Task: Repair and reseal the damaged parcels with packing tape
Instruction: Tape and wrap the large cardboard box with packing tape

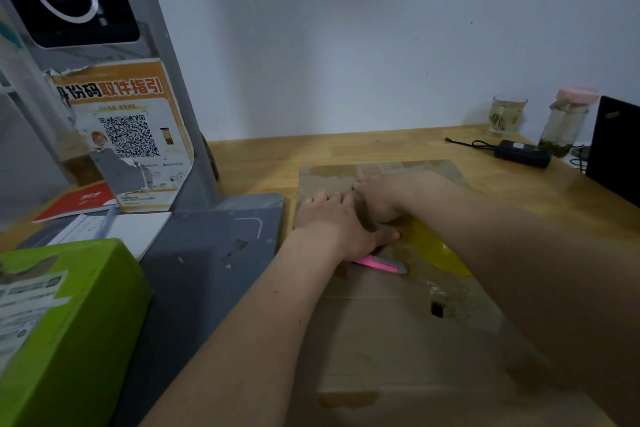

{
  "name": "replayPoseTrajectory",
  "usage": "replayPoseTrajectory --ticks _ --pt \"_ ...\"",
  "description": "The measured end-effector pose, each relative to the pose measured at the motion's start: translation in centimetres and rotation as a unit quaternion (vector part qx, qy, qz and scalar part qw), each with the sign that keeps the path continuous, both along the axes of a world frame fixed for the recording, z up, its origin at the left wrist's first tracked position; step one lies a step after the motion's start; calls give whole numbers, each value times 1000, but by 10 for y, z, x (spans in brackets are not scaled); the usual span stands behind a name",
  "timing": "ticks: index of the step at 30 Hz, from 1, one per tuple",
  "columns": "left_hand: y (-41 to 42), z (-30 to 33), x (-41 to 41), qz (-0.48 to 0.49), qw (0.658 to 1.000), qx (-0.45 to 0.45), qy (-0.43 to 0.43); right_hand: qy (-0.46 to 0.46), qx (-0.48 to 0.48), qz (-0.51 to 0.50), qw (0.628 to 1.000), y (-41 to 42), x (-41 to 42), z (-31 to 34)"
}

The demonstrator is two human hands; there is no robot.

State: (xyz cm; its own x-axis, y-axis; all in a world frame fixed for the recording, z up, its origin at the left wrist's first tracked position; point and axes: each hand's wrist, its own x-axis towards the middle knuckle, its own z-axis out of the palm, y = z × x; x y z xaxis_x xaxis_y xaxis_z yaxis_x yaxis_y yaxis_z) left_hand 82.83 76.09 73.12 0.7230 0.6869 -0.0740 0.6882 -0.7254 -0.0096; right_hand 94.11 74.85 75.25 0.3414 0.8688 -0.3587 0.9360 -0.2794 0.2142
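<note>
Both hands work close together on top of a brown cardboard parcel (398, 333) that lies flat on the wooden table (346, 152). The right hand (384, 196) curls its fingers around a dark, roll-like object, seemingly the packing tape (366, 215), though blur makes its exact shape hard to read. The left hand (337, 222) lies flat beside it, fingers spread and pressing down on the parcel's far part, with its thumb side touching the right hand. Under the left wrist a pink utility knife (381, 264) with a grey tip lies on the cardboard; whether the hand holds it cannot be told.

A glossy yellow patch (436, 250) shows on the parcel just right of the hands, partly under the right forearm. Nearer the camera, the cardboard has 1 small dark hole (437, 309) with scuffed, shiny marks around it.

To the left of the parcel sits a grey machine base (207, 253) with a tall column carrying an orange QR-code poster (130, 135). A green box (69, 322) with a shipping label stands at the near left, and a white notebook (117, 232) and a red booklet (79, 204) lie behind it. At the table's far right stand 2 glass containers: a glass cup (506, 114) and a jar with a pink lid (566, 121), next to a black power adapter (523, 152) with its cable and a black laptop edge (616, 149).
</note>
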Motion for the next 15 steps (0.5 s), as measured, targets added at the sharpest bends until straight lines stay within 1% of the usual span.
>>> replayPoseTrajectory --ticks 2,4,6,7,9,10,12,15 --pt "-2 2 -2 8 1000 -11 -15 57 37 -9 998 -4 4 7" --pt "-2 4 -4 40 996 -60 -57 117 126 -27 985 -16 15 16" --pt "-2 7 -5 71 982 -106 -143 147 247 -52 957 -34 28 26" --pt "-5 9 -6 76 972 -107 -193 159 302 -59 938 -46 32 32" --pt "-15 12 -9 77 955 -73 -278 178 385 -66 903 -72 37 42" --pt "-22 14 -11 74 948 -54 -306 189 415 -71 887 -86 38 46" --pt "-39 17 -16 67 935 -44 -344 214 448 -83 864 -114 41 51" --pt "-67 16 -23 56 912 -82 -398 217 479 -107 844 -144 43 40"
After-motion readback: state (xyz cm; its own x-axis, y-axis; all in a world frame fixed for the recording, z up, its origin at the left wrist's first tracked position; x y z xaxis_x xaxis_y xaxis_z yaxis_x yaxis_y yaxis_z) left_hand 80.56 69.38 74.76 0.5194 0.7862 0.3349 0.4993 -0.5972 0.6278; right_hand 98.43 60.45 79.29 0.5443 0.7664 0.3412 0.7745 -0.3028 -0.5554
